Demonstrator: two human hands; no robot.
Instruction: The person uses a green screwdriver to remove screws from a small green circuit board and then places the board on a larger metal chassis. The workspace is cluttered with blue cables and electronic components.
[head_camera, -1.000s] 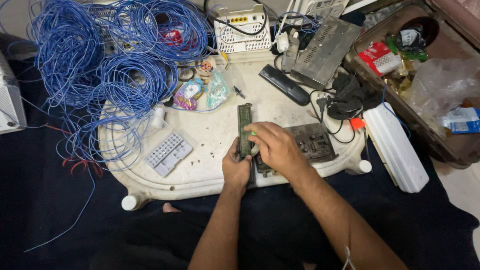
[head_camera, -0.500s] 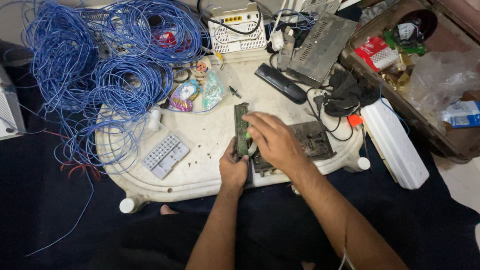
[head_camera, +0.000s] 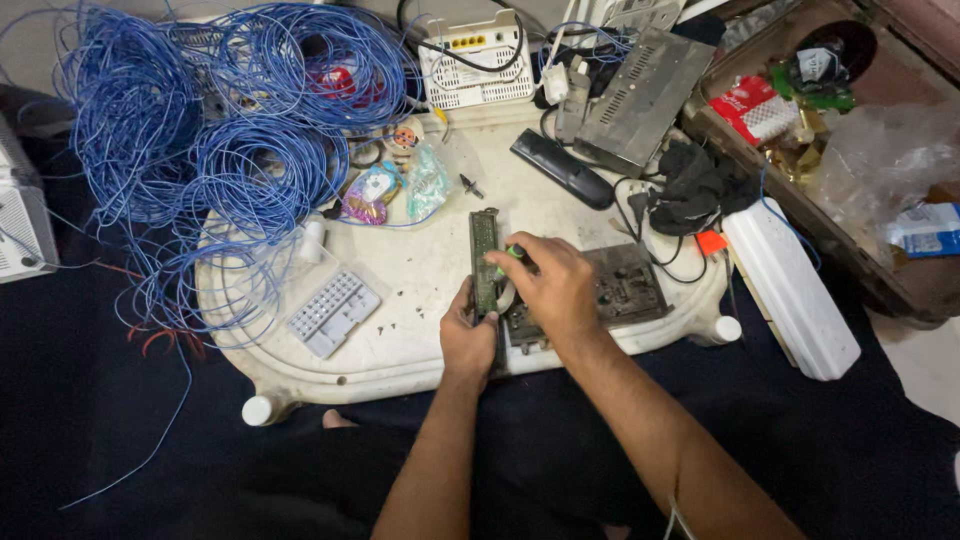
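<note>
From my seat I see the left hand (head_camera: 467, 335) closed around the near end of a narrow green circuit board (head_camera: 484, 255), which stands on its long edge on the white bench (head_camera: 420, 290) and runs straight away from me; the grip there is snug, thumb on the left face, the other fingers hidden behind the board. The right hand (head_camera: 550, 285) comes in from the right, and its grip is curled shut on a small green-handled tool (head_camera: 512, 252), pinched at the fingertips and pressed against the right face of the board about halfway along. So the board sits between the two hands, its far end free and sticking out beyond both. Just right of the board, partly under my right hand, a second, darker flat board (head_camera: 625, 285) lies on the bench. A small clear parts tray (head_camera: 333, 312) rests well to the left, and loose coils of blue wire (head_camera: 220, 140) spill over the bench's left side. At the far edge I can make out a white router (head_camera: 475, 65), a black remote (head_camera: 562, 168) and a grey perforated metal cover (head_camera: 640, 95). A long white casing (head_camera: 790, 290) leans off the right rim, beside a brown box of odds and ends (head_camera: 860, 150).
</note>
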